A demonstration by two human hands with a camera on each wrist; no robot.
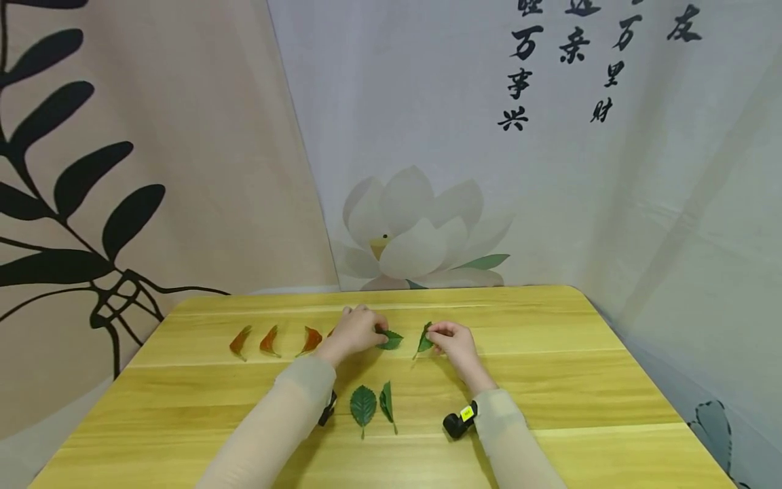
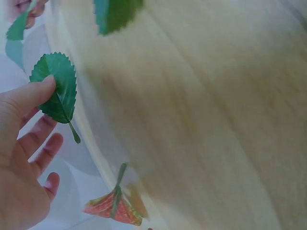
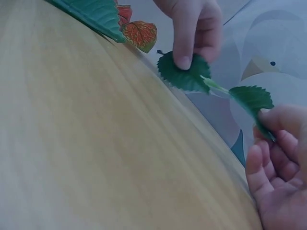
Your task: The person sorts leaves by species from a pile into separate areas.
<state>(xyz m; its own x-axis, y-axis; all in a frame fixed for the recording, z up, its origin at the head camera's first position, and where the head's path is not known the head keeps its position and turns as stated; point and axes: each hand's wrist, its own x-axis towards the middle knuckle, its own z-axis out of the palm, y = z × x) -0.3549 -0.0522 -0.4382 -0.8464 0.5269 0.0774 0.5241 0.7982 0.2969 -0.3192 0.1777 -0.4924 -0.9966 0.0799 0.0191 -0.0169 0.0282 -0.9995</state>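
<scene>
Between thumb and fingers, my left hand [image 1: 362, 329] pinches a green leaf [image 2: 60, 88] with toothed edges and a short stem. My right hand [image 1: 455, 341] pinches a second green leaf [image 3: 250, 101] by its edge, stem pointing down in the head view. The two held leaves are side by side over the far middle of the table. Nearer the front lie two more green leaves, one flat [image 1: 363, 406] and one folded lengthwise [image 1: 387, 403]. Left of my left hand runs a row of orange-red leaves [image 1: 269, 341], the last partly hidden behind that hand.
The yellow wood-grain table [image 1: 183, 407] ends at a hanging cloth [image 1: 421, 136] printed with a lotus and dark characters. Each wrist wears a small black camera, the right one [image 1: 459, 421] bearing a yellow label.
</scene>
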